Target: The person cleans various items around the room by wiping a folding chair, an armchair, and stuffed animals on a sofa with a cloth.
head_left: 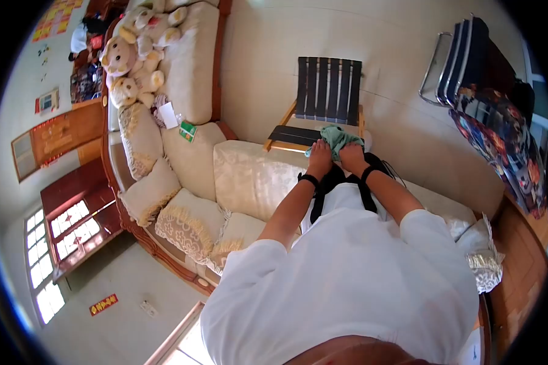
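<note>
Green cloth (pixel 333 137) is bunched between the person's two hands, held out in front of the body at the near edge of a low chair (pixel 329 91). The left hand (pixel 321 157) is on the cloth's near left part, its fingers bent in and seemingly closed on the fabric; the right hand (pixel 352 158) grips the right part much the same way. Both show their backs, so the fingertips are hidden and how tight each hold is I cannot tell.

Handling such limp stuff well calls, I judge, for an even hold: hands level, wrists loose, a pinch near the edges rather than a fistful, so that creases can be worked out by drawing the hands gently apart. Loose folds could catch on the chair, whose dark straps and wooden frame lie just beyond; whether the cloth touches its seat is unclear.

Black wristbands (pixel 309 179) circle both wrists, clear of the cloth. Beside the person runs a cream sofa (pixel 256 170) with fringed cushions (pixel 192 222), a green packet (pixel 187 131) and, farther along, toy bears (pixel 122 56). Well off to the right stands a metal-framed seat (pixel 460 61), patterned fabric (pixel 499 128) beside it.
</note>
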A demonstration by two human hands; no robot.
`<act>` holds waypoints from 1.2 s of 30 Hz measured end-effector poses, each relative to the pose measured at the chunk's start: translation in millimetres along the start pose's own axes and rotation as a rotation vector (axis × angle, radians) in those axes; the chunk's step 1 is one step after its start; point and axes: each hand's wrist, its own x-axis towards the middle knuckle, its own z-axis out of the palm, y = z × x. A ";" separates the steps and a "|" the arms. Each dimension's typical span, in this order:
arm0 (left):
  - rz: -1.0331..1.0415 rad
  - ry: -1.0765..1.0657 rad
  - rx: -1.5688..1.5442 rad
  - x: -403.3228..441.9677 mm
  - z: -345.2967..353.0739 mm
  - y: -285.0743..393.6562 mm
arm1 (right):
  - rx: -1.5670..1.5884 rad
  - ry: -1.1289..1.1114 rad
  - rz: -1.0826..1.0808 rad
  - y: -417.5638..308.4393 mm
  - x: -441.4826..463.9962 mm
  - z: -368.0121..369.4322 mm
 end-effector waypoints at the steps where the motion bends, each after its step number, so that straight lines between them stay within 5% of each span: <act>1: 0.014 -0.006 0.003 4.9 -2.5 9.4 | 0.007 -0.001 0.014 9.1 -8.9 -4.4; 3: 0.055 -0.166 -0.068 14.5 -4.4 19.4 | -0.005 0.049 0.030 17.7 -21.5 -7.4; 10: 0.182 -0.025 -0.114 22.3 11.6 53.6 | -0.031 0.108 0.035 64.3 -48.8 0.9; 16: 0.190 -0.133 -0.106 21.2 -18.2 52.1 | -0.051 0.059 0.059 67.3 -48.9 -3.7; 20: 0.240 -0.100 -0.090 27.7 -33.9 22.6 | -0.107 0.163 0.015 70.5 -31.0 -8.3; 22: 0.302 -0.003 -0.063 41.3 -40.9 6.6 | -0.008 -0.011 0.044 78.6 -7.4 -29.7; 29: 0.302 0.181 -0.022 81.2 -79.2 -28.8 | 0.002 -0.095 0.077 106.2 44.4 -87.3; 36: 0.432 0.220 0.156 57.0 -71.5 -118.8 | 0.021 -0.177 0.145 12.8 88.0 -80.8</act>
